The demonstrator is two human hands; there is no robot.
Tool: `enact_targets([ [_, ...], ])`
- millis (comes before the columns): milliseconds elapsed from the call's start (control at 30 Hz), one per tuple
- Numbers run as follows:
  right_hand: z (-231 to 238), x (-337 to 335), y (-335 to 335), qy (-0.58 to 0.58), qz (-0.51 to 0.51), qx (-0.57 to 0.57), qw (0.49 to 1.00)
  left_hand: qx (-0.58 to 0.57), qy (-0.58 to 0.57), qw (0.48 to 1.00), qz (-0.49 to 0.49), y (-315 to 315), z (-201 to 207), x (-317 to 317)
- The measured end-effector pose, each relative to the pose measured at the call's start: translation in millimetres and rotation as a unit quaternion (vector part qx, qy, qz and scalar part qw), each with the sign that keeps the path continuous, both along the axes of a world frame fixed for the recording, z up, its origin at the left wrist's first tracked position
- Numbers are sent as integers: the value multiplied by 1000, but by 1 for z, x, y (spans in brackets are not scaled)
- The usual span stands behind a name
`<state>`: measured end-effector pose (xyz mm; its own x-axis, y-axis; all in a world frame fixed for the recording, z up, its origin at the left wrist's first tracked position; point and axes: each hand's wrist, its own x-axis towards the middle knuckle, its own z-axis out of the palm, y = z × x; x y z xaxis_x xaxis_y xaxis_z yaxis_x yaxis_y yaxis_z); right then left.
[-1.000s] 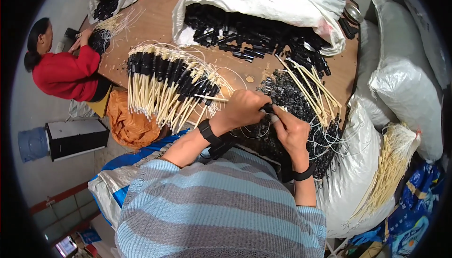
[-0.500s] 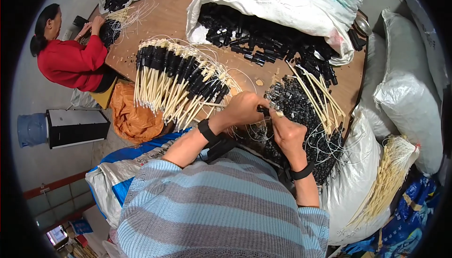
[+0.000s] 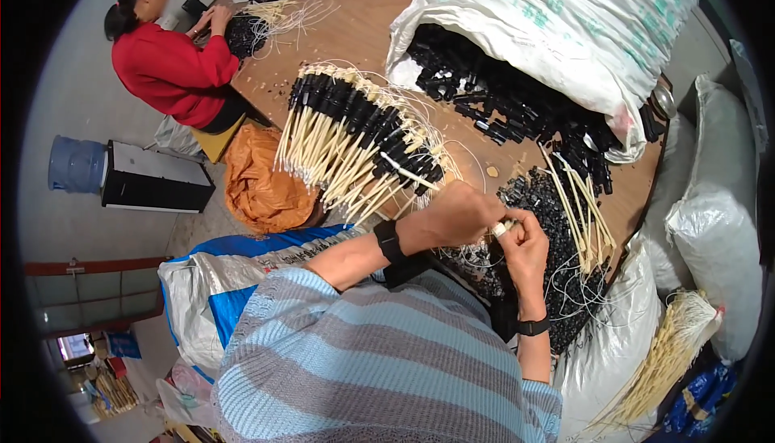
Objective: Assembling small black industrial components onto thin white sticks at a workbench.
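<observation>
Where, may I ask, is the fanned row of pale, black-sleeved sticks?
In the head view, the row lies just left of centre on the brown table, beyond the left hand.

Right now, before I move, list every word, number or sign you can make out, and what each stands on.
Printed wording stays uncopied, so here is only where it stands:
Big open white sack: rows of green print, faint in parts.
Blue-and-white sack: dark print along its upper side, creased and too blurred to read surely.
Blue bag, lower right: any marks are too small to tell.
</observation>
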<state>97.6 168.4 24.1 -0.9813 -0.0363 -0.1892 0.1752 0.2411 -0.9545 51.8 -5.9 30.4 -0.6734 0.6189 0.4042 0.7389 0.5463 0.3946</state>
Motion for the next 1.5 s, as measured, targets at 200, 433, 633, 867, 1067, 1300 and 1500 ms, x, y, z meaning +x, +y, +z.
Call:
enact_targets([
  [200,10,-5,-3,214,-75,111,968,75,120,964,225,-73,7,-30],
  [433,-10,-7,16,189,34,227,955,34,88,967,236,-53,12,-34],
  [633,-14,-26,90,216,-142,447,856,-37,4,989,140,8,-41,-105],
  [867,-32,-23,114,59,-84,505,857,-125,-182,963,152,18,-45,-104],
  [1067,-4,-22,97,221,-46,399,889,129,-204,968,66,10,-40,-68],
  [1300,1,3,79,229,15,253,940,190,-486,851,54,0,-27,-64],
  [1500,5,10,71,276,107,380,876,34,-247,967,-59,-7,-28,-65],
])
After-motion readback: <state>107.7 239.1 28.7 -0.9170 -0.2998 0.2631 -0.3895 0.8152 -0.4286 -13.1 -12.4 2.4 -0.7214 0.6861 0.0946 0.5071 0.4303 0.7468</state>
